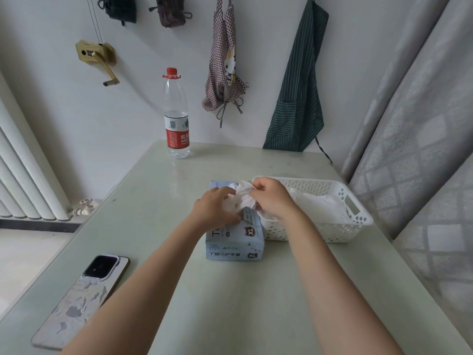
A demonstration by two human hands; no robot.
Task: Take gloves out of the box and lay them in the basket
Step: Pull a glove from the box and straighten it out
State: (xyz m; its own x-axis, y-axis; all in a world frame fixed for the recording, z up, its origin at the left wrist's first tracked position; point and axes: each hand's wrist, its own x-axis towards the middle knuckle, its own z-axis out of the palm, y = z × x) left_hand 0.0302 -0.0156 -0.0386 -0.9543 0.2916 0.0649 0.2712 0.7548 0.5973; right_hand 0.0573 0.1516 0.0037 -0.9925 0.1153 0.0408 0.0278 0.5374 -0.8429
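A: What could go wrong from here?

B: The glove (244, 194) is bunched up over the mouth of the box (236, 239), and more white material sits in the slot under it. If the right hand (272, 198) pulls up fast, I'd guess a second glove drags out with it, or the light box lifts off the surface (230, 303).

A: Isn't the box being held down?

B: The left hand (216, 208) lies on top of it, fingers curled in at the opening and touching the white wad. Whether it presses the box or grips the glove too, I can't tell; the fingertips are buried in the material.

A: And the right hand?

B: Narrow. Its thumb and fingers pinch the upper edge of the glove, just above the box's far end.

A: How far to the basket (358, 208)?

B: It stands touching the box on the right side, rim just behind the right hand. White gloves already lie inside. The carry is short, so the risk there is the glove's loose tail catching on the rim and hanging over the wall, not lying flat.

A: Anything else nearby to worry about?

B: A bottle (176, 116) stands well apart at the far edge, and a phone (84, 298) lies near the left forearm. Neither is in the path.
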